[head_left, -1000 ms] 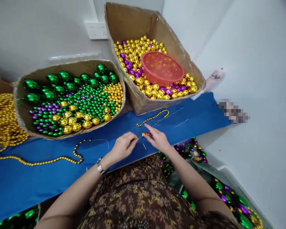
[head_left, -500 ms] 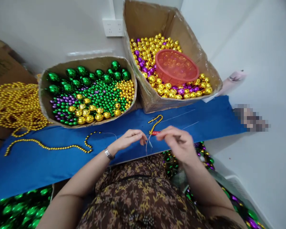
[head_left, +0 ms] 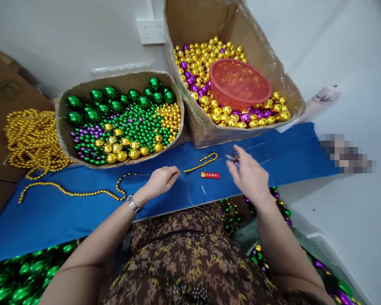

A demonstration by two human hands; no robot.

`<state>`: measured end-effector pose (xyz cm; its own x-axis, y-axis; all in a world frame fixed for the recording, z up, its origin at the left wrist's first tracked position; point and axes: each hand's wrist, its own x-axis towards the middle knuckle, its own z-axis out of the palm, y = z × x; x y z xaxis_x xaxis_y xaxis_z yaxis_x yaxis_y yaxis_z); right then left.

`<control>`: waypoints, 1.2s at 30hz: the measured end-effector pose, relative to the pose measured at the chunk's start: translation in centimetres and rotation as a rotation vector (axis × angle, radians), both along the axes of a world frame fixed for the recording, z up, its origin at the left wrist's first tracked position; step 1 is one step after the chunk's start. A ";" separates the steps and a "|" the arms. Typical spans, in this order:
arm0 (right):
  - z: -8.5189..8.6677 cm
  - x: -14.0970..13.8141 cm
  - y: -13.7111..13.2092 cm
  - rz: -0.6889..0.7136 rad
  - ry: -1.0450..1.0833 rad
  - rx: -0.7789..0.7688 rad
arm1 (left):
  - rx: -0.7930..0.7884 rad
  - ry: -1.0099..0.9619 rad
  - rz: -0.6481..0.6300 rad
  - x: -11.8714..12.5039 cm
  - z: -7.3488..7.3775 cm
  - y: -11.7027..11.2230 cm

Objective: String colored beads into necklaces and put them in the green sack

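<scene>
My left hand [head_left: 163, 181] is closed in a pinch at the near end of a short gold bead string [head_left: 198, 164], on its clear thread [head_left: 188, 190]. That thread hangs down toward the table's front edge. To the right, my right hand [head_left: 249, 173] has thumb and forefinger around a small dark metal tool [head_left: 232, 156], blurred, its exact kind unclear. Between the hands lie a red lighter [head_left: 210, 175] and a short white stick [head_left: 203, 190]. A longer gold bead string [head_left: 73, 194] lies left of my left hand, thread at its end.
Behind stand a cardboard box [head_left: 120, 163] of green, purple and gold beads and a taller box [head_left: 206, 137] with a red basket [head_left: 238, 82] on its beads. Gold bead strands [head_left: 31, 135] are heaped at left. A blue cloth [head_left: 292, 148] covers the table.
My hands have moved apart: the left leftward, the right up and rightward to the dark tool. The near end of the short bead string has shifted left; the lighter now shows fully.
</scene>
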<state>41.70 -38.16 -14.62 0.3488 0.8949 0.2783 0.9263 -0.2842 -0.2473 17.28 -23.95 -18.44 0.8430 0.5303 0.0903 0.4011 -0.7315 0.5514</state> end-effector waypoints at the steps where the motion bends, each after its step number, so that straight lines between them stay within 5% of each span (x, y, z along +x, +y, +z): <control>1: 0.1 0.0 0.1 -0.020 -0.005 0.022 | 0.001 0.004 -0.005 0.0 -0.1 0.0; 6: -1.0 -2.4 0.7 0.419 0.058 -0.193 | 0.032 -0.037 -0.048 0.3 -0.1 -0.2; 8: -1.8 -3.9 1.2 0.475 0.052 -0.300 | 0.097 -0.023 -0.053 0.5 -0.2 -0.3; 13: -2.2 -5.7 2.3 0.438 0.001 -0.385 | 0.264 0.071 -0.071 0.6 -0.4 -0.7; 22: -2.6 -6.1 3.2 0.474 -0.022 -0.419 | 0.323 0.107 -0.092 0.7 0.1 -1.1; 28: -5.9 -6.2 2.6 0.397 0.202 -0.438 | 0.081 -0.043 0.049 0.3 -0.3 -0.8; 36: -8.9 -10.3 5.4 0.259 0.274 -0.423 | -0.183 -0.174 0.215 0.2 -0.8 -1.1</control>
<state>31.36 -32.78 -23.47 0.1122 0.9747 -0.1934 0.8968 -0.1831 -0.4027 17.44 -25.08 -19.24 0.6906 0.7148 0.1098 0.4239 -0.5232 0.7393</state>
